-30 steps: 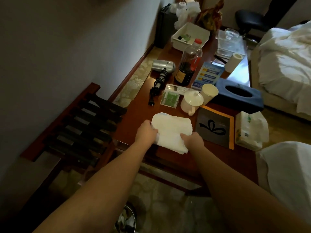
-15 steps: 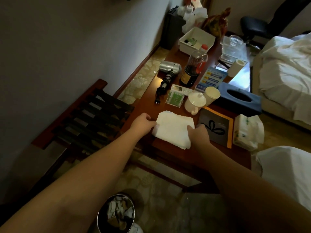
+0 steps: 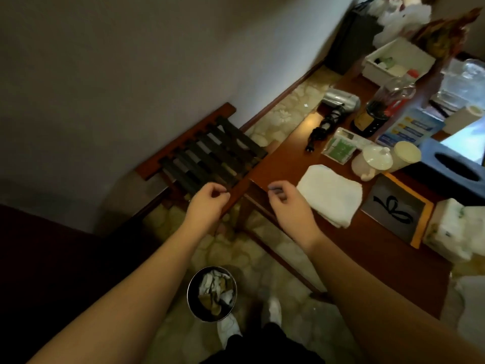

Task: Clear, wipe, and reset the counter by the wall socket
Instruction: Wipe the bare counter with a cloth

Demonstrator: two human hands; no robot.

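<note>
Both hands hang in the air off the near corner of the reddish-brown wooden counter (image 3: 296,143), holding nothing. The left hand (image 3: 208,199) has its fingers loosely curled, thumb and fingertips close together. The right hand (image 3: 287,203) is likewise loosely curled and empty.

Just beside the right hand, on its outer side, the folded white cloth (image 3: 332,194) lies flat on the counter, touched by neither hand. Beyond the cloth stand a white lidded ceramic cup (image 3: 370,162) and a pale paper cup (image 3: 405,156), with a green-printed sachet packet (image 3: 339,149) next to them. Farther from the hands lie a silver hair dryer (image 3: 339,101) and a dark glass bottle (image 3: 372,114). To the right of the cloth sits a grey card with a black bow (image 3: 396,211). Below the hands, on the floor, stands a round metal waste bin (image 3: 212,294) with crumpled paper inside. Beyond the left hand is a dark slatted wooden rack (image 3: 210,158).
</note>
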